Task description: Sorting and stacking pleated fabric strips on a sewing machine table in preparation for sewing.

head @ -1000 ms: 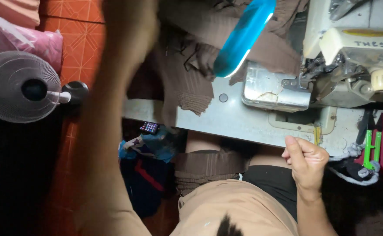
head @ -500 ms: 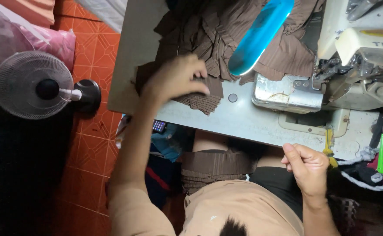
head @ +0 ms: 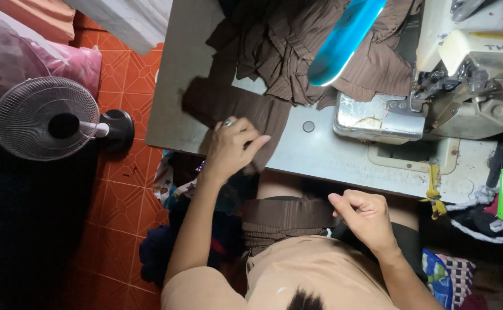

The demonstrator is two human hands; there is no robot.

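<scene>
The left hand (head: 231, 146) reaches forward from a long, nearly straight arm, its wrist bent slightly down over the near edge of the sewing table (head: 171, 86). Its fingers are curled and pinched on a flat brown fabric piece (head: 228, 103) — the thumb points to the right along the cloth's near edge, the knuckles ride on top, and a ring shows on one finger. The piece spreads away from the fingertips across the tabletop and droops over the edge just beneath them. Beyond the fingers, farther up the table, lies a heap of pleated brown fabric (head: 297, 51), with a bright blue curved plastic object (head: 343, 40) crossing above it. To the right of the heap stands the sewing machine (head: 469, 74) with its metal plate (head: 377, 117). The right hand (head: 366, 218) is drawn back close to the body, elbow tucked, wrist turned inward; its fingers are loosely clenched, thumb pressed toward the forefinger — whether they pinch anything small I cannot tell. Just left of those fingers, on the lap, rests a folded brown ribbed cloth (head: 283, 221), touching or nearly touching the knuckles. Well off to the left of the left arm, a small electric fan (head: 45, 117) stands on the orange tiled floor (head: 125, 195).
</scene>
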